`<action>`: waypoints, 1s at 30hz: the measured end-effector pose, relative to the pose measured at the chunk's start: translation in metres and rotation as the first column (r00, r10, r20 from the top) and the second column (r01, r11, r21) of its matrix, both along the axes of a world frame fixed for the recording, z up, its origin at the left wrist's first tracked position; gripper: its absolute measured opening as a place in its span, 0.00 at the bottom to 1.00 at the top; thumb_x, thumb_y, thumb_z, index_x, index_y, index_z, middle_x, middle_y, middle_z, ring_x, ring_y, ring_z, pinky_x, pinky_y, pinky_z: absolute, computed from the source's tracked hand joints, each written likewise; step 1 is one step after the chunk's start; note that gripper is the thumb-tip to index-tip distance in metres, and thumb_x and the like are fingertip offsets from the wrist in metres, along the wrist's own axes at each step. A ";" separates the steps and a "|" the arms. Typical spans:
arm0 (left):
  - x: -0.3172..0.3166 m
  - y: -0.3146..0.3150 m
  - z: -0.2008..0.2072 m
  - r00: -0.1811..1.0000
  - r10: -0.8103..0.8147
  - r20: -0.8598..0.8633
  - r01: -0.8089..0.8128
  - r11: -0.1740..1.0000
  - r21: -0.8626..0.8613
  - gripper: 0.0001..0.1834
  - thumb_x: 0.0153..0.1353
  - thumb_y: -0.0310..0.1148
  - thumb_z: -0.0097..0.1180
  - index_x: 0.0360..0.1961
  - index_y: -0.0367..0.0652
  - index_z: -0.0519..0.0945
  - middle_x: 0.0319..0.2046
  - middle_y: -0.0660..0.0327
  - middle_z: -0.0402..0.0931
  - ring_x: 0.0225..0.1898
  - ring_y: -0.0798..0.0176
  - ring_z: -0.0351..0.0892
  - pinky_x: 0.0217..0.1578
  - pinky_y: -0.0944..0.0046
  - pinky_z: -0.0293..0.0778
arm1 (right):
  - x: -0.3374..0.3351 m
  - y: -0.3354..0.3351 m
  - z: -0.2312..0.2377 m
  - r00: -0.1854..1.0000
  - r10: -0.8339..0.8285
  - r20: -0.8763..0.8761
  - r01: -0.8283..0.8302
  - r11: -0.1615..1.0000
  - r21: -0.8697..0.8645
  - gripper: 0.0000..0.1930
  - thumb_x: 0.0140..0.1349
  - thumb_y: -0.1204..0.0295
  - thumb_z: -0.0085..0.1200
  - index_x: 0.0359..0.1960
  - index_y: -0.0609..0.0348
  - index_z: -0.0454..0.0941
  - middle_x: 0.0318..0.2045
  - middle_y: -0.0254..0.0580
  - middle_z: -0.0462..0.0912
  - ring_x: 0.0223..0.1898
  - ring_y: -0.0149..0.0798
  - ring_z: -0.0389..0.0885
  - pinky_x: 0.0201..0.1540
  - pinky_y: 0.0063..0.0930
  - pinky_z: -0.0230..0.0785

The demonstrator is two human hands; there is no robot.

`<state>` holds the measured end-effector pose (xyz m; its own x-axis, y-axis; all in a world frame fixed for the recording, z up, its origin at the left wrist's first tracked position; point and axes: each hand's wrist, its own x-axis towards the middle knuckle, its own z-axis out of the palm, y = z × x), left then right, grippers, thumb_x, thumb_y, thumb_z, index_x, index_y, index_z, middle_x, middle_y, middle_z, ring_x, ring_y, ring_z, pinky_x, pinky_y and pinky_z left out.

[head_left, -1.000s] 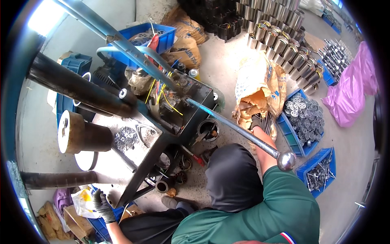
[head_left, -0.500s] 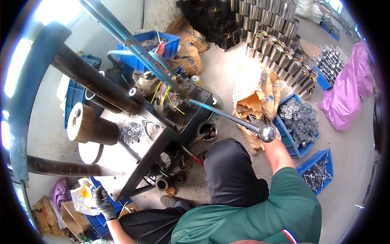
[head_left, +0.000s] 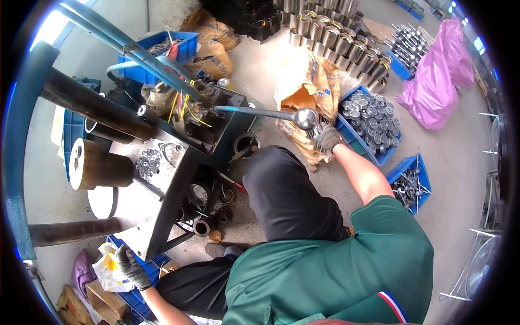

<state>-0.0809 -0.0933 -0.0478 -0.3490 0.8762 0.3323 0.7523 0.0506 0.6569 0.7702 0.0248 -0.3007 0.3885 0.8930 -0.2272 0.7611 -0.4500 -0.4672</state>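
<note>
My right hand point(head_left: 327, 137), in a grey glove, reaches to the torn brown paper sack point(head_left: 325, 81), just past the metal ball knob point(head_left: 306, 119) on the lever. Its fingers look curled, partly hidden behind the knob, and what they hold cannot be made out. The lever's blue bar point(head_left: 238, 110) runs left to the blue-framed press machine point(head_left: 179, 157). At the lower left, my left hand point(head_left: 132, 269), also gloved, is open with its thumb apart. It is beside a white and yellow plastic bag point(head_left: 108, 268), over a blue crate point(head_left: 154, 265).
Right of the sack stand a blue bin of round metal parts point(head_left: 371, 122) and a blue bin of shafts point(head_left: 410, 184). Stacked metal cylinders point(head_left: 346, 46) and a purple sheet point(head_left: 436, 81) lie farther off. Small rings point(head_left: 147, 164) rest on the machine's plate beside a thick cylinder point(head_left: 100, 165).
The whole view has shifted, so the scene sits farther left and higher. My right hand, mostly hidden behind the knob before, now shows beside it. My left hand stays near the plastic bag.
</note>
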 end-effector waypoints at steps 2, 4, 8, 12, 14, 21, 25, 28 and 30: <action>-0.004 -0.002 -0.003 1.000 -0.018 0.012 0.018 1.000 0.005 0.13 0.74 0.26 0.55 0.56 0.35 0.81 0.49 0.60 0.84 0.49 0.66 0.81 0.53 0.66 0.77 | -0.006 -0.021 0.003 0.955 -0.127 -0.269 0.219 0.912 0.346 0.28 0.50 0.59 0.73 0.53 0.56 0.80 0.40 0.51 0.88 0.39 0.49 0.87 0.46 0.38 0.80; 0.005 0.005 0.000 0.997 -0.033 0.071 0.031 0.999 0.025 0.13 0.74 0.25 0.55 0.56 0.36 0.81 0.48 0.60 0.84 0.48 0.66 0.81 0.52 0.67 0.78 | 0.006 -0.045 0.023 0.874 -0.175 -0.453 0.354 0.869 0.347 0.27 0.50 0.66 0.74 0.52 0.58 0.80 0.39 0.44 0.89 0.37 0.41 0.87 0.44 0.35 0.80; 0.048 0.012 0.018 0.965 -0.157 0.210 0.149 0.988 0.050 0.14 0.73 0.24 0.55 0.57 0.37 0.80 0.46 0.60 0.82 0.46 0.67 0.81 0.51 0.66 0.79 | 0.009 -0.076 0.086 0.706 -0.046 -0.707 0.456 0.793 0.404 0.20 0.52 0.83 0.66 0.48 0.58 0.82 0.37 0.29 0.85 0.34 0.26 0.81 0.39 0.26 0.78; 0.109 0.027 0.068 0.892 -0.351 0.286 0.328 0.936 0.127 0.14 0.70 0.22 0.56 0.56 0.36 0.80 0.45 0.63 0.81 0.43 0.67 0.82 0.50 0.66 0.80 | -0.009 -0.094 0.176 0.735 0.088 -0.672 0.210 0.913 0.349 0.21 0.51 0.80 0.69 0.49 0.61 0.81 0.40 0.28 0.85 0.38 0.25 0.80 0.44 0.24 0.76; 0.121 0.033 0.074 0.842 -0.417 0.341 0.383 0.909 0.165 0.14 0.67 0.17 0.57 0.53 0.34 0.80 0.41 0.59 0.83 0.43 0.65 0.84 0.48 0.65 0.81 | -0.046 -0.099 0.233 0.779 0.213 -0.590 -0.010 0.945 0.328 0.25 0.50 0.80 0.69 0.53 0.63 0.80 0.42 0.30 0.85 0.41 0.26 0.79 0.49 0.26 0.76; 0.211 0.035 0.096 0.565 -0.516 0.644 0.662 0.749 0.019 0.15 0.71 0.30 0.60 0.56 0.37 0.81 0.44 0.62 0.83 0.45 0.68 0.81 0.49 0.66 0.78 | -0.166 -0.138 0.403 0.639 0.577 -0.508 -0.543 0.806 0.233 0.25 0.45 0.71 0.75 0.46 0.62 0.81 0.35 0.33 0.83 0.38 0.27 0.80 0.43 0.25 0.73; 0.211 0.017 0.080 0.477 -0.700 0.532 0.754 0.637 0.163 0.32 0.66 0.44 0.68 0.66 0.38 0.74 0.53 0.60 0.80 0.58 0.64 0.77 0.62 0.59 0.72 | -0.271 -0.105 0.396 0.392 0.542 -0.743 -0.452 0.817 0.358 0.29 0.46 0.78 0.73 0.53 0.65 0.78 0.37 0.33 0.84 0.35 0.26 0.80 0.39 0.21 0.74; 0.211 0.022 0.080 0.076 -0.618 0.783 0.528 0.690 0.494 0.48 0.63 0.54 0.69 0.74 0.39 0.61 0.63 0.56 0.73 0.65 0.58 0.71 0.68 0.55 0.66 | -0.380 -0.062 0.388 0.336 0.668 -0.664 -0.573 0.704 0.419 0.33 0.49 0.76 0.71 0.59 0.67 0.74 0.40 0.34 0.84 0.39 0.26 0.82 0.43 0.23 0.77; 0.196 0.037 0.100 -0.095 -0.682 0.725 0.360 0.655 0.664 0.52 0.62 0.56 0.68 0.76 0.37 0.55 0.65 0.52 0.70 0.67 0.54 0.69 0.70 0.53 0.64 | -0.448 -0.035 0.376 0.288 0.794 -0.535 -0.622 0.580 0.525 0.33 0.50 0.76 0.69 0.61 0.66 0.73 0.40 0.35 0.85 0.41 0.27 0.83 0.45 0.25 0.78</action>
